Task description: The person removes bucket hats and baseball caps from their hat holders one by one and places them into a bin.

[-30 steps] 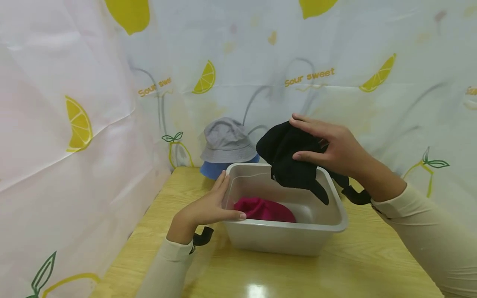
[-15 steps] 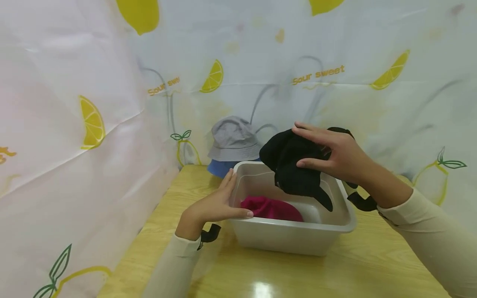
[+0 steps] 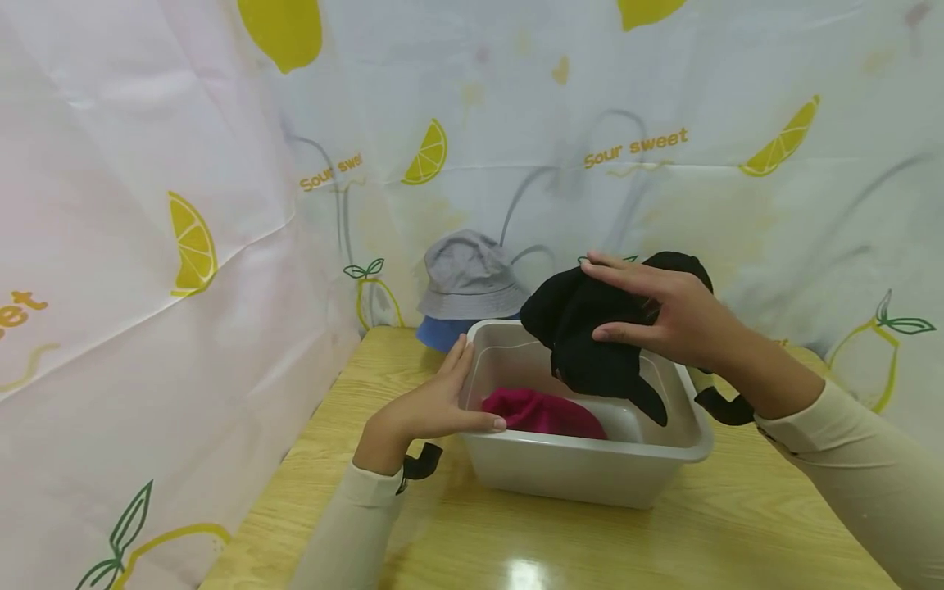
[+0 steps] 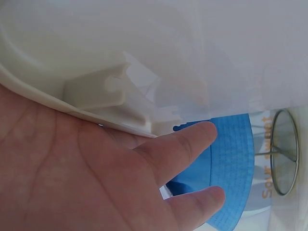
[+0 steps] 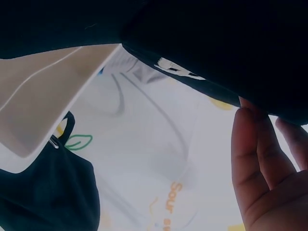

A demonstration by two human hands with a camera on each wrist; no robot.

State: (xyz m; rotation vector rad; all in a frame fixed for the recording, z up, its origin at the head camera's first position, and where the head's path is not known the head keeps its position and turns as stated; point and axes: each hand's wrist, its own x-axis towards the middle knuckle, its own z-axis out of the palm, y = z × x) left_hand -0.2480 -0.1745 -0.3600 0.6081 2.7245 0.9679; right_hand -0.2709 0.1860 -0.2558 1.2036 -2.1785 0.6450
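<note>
My right hand (image 3: 664, 311) holds a black cap (image 3: 590, 360) over the beige plastic tub (image 3: 560, 475), tilted with its brim pointing down toward the tub's right side. In the right wrist view my fingertips (image 5: 245, 144) are at the edge of this cap, partly hidden by it. My left hand (image 3: 428, 406) rests on the tub's left side, thumb over the front rim. Seen from the left wrist, its fingers (image 4: 180, 147) extend fairly straight along the outside of the wall. A magenta cap (image 3: 546, 416) lies inside the tub at the left.
Behind the tub a grey bucket hat (image 3: 468, 274) sits on a blue bucket hat (image 3: 438, 334). Another black cap (image 3: 682, 266) shows behind my right hand, beyond the tub. The wooden table (image 3: 450, 541) backs onto a lemon-printed curtain (image 3: 531, 82).
My right hand has lowered the black cap slightly toward the tub, uncovering more of the other black cap behind. My left hand keeps its place on the tub. The head view has shifted a little leftward.
</note>
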